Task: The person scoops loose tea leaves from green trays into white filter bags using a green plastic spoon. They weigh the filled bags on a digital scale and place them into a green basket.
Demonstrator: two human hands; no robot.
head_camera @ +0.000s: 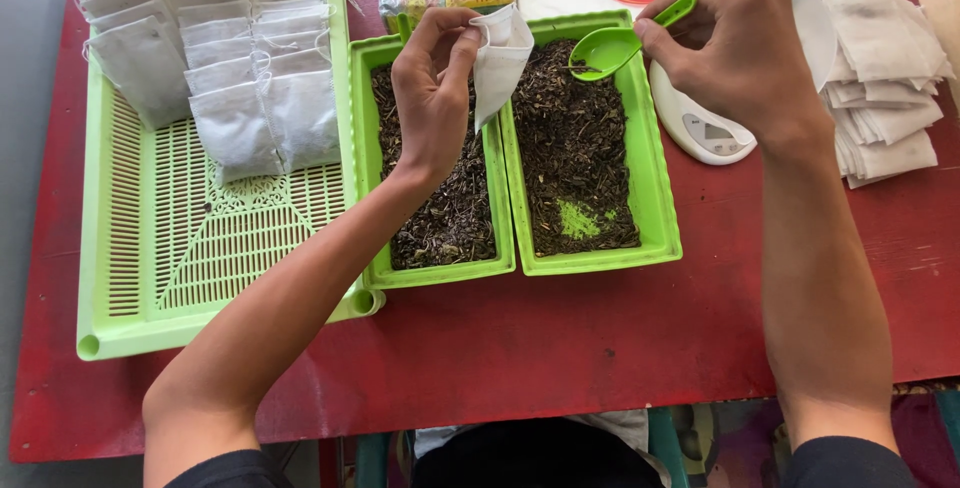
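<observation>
Looking down, I see my left hand point(432, 88) pinching a small white bag point(500, 60) by its top edge, held above the gap between two green trays point(590, 260) of dark loose tea. My right hand point(740, 53) grips a green scoop point(612, 46) just beside the bag, over the right tray. A white scale point(700, 128) sits under that hand.
</observation>
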